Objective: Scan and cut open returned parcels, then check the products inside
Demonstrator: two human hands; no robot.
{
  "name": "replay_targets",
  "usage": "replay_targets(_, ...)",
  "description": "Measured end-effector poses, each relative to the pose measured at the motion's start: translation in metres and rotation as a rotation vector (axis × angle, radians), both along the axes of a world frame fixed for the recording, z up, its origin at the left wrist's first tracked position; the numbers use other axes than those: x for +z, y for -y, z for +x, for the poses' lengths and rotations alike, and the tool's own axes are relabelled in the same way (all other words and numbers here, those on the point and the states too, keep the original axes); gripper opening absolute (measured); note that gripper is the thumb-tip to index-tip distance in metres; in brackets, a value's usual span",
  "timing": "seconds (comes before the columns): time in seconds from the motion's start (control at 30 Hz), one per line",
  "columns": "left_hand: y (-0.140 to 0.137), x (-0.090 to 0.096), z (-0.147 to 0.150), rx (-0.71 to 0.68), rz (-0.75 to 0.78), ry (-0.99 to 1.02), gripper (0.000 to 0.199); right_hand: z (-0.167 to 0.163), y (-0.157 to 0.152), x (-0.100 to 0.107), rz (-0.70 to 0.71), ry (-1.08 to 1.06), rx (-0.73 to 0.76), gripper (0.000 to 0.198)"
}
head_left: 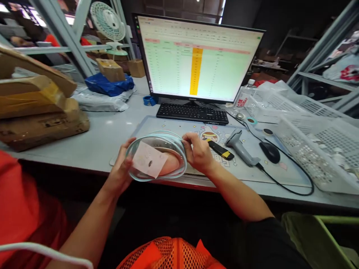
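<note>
A clear pouch with pale blue piping (183, 164) is held up over the front edge of the desk. Through its plastic show a white paper card (148, 160) and a pinkish, rounded item (171, 164) that I cannot identify. My left hand (122, 164) grips the pouch's left end, thumb on the front. At the upper right rim, the fingers of my right hand (198, 151) pinch its edge. Just right of that hand, a black and yellow utility knife (221, 150) and a grey barcode scanner (241, 147) lie on the printed desk mat (182, 126).
A monitor (168, 56) and black keyboard (192, 113) stand behind the mat. Cardboard boxes (42, 116) and wrapped parcels (101, 99) occupy the left. To the right are a mouse (269, 152), a looping cable, white plastic baskets (316, 149) and a bottle (245, 93).
</note>
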State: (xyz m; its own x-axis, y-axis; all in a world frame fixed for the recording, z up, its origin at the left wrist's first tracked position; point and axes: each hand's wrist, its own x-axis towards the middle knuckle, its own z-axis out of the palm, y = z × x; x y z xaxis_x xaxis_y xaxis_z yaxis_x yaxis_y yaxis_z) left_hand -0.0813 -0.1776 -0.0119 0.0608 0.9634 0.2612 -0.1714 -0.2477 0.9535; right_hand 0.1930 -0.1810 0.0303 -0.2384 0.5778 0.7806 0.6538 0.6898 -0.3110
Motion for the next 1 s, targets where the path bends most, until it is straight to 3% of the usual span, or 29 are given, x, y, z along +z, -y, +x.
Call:
replay_targets(0.1, -0.005, -0.005, -0.006, -0.043, -0.137, -0.028, 0.085, 0.004, -0.002, 0.002, -0.033, 0.058, 0.007, 0.025)
replay_targets(0.23, -0.016, 0.019, -0.024, -0.075, -0.13, -0.45, 0.083, 0.015, -0.001, 0.014, -0.215, 0.24, 0.101, 0.016)
replay_targets(0.3, -0.017, 0.037, -0.027, -0.2, -0.088, -0.665, 0.082, 0.013, 0.001, 0.019, -0.294, 0.316, 0.154, 0.011)
replay_targets(0.37, -0.018, 0.053, -0.019, -0.429, -0.064, -0.815, 0.083, 0.006, -0.002, 0.022, -0.349, 0.356, 0.222, 0.01)
replay_targets(0.43, -0.02, 0.062, -0.003, -0.608, -0.044, -0.875, 0.083, 0.0, -0.013, 0.024, -0.408, 0.353, 0.296, 0.009)
replay_targets(0.47, -0.024, 0.064, 0.006, -0.633, -0.041, -0.86, 0.082, 0.001, -0.023, 0.026, -0.441, 0.335, 0.31, 0.009)
replay_targets(0.53, -0.035, 0.061, 0.023, -0.583, -0.063, -0.75, 0.08, 0.016, -0.049, 0.029, -0.515, 0.284, 0.164, 0.017)
replay_targets(0.63, -0.059, 0.052, 0.037, -0.388, -0.202, -0.543, 0.077, 0.06, -0.091, 0.034, -0.647, 0.27, -0.435, 0.03)
replay_targets(0.7, -0.077, 0.047, 0.04, -0.245, -0.292, -0.498, 0.078, 0.09, -0.113, 0.032, -0.733, 0.287, -0.682, 0.033)
replay_targets(0.83, -0.106, 0.044, 0.038, -0.073, -0.358, -0.644, 0.066, 0.121, -0.135, 0.017, -0.849, 0.31, -0.842, 0.034)
replay_targets(1.0, -0.124, 0.041, 0.033, 0.028, -0.105, -0.824, 0.053, 0.125, -0.139, 0.005, -0.836, 0.315, -0.875, 0.038)
